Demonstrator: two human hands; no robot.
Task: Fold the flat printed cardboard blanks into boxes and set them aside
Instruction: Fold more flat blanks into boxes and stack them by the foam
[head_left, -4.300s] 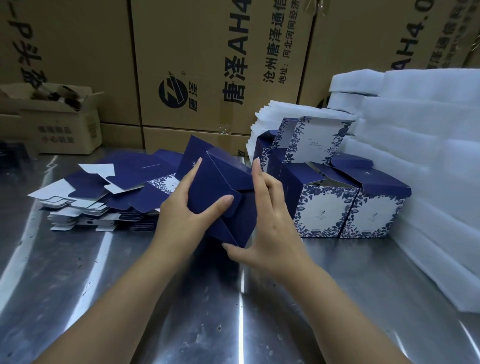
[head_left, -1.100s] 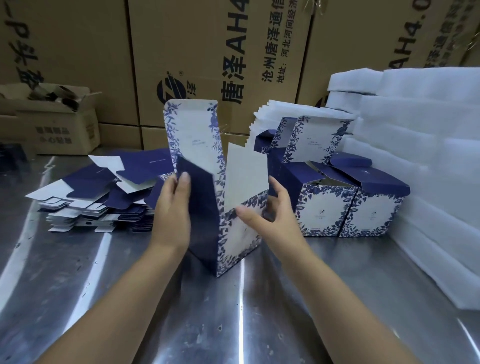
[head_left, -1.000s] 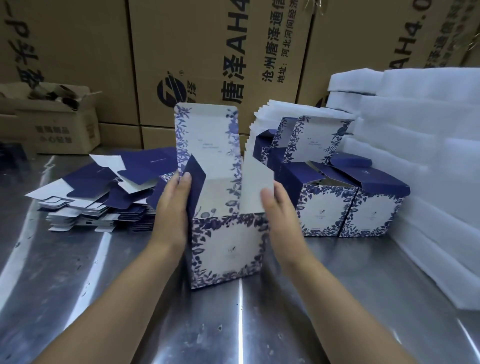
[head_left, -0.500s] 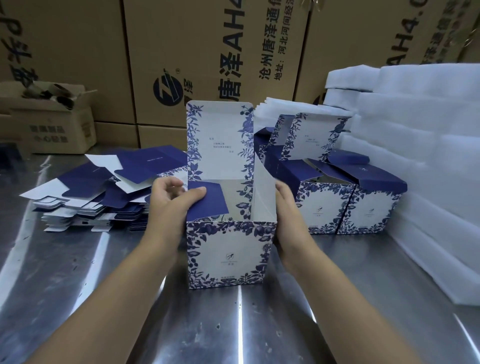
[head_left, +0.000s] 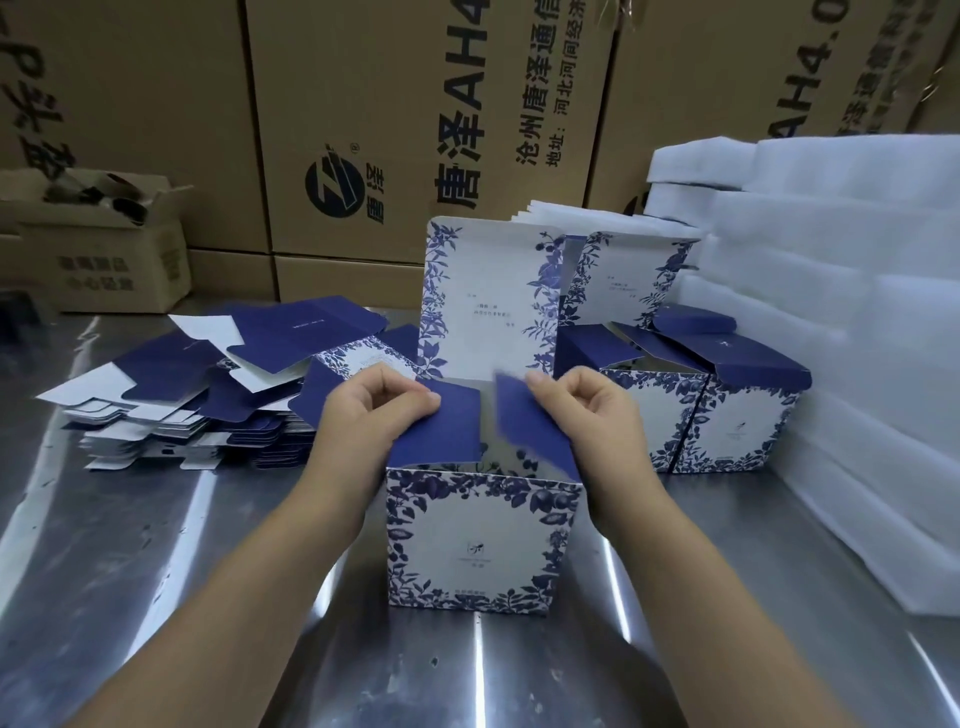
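The right flap (head_left: 530, 434) now tips inward toward the left flap (head_left: 441, 431); half a second ago it stood upright.
The box (head_left: 480, 540) stands on the steel table (head_left: 208, 571), lid panel (head_left: 488, 301) upright, inside mostly hidden; left hand (head_left: 363, 415) and right hand (head_left: 592, 410) each pinch a navy flap between thumb and curled fingers.

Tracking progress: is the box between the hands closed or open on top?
Open: the box has its lid panel upright behind, while the left hand and right hand pinch the side flaps, only partly folded in.
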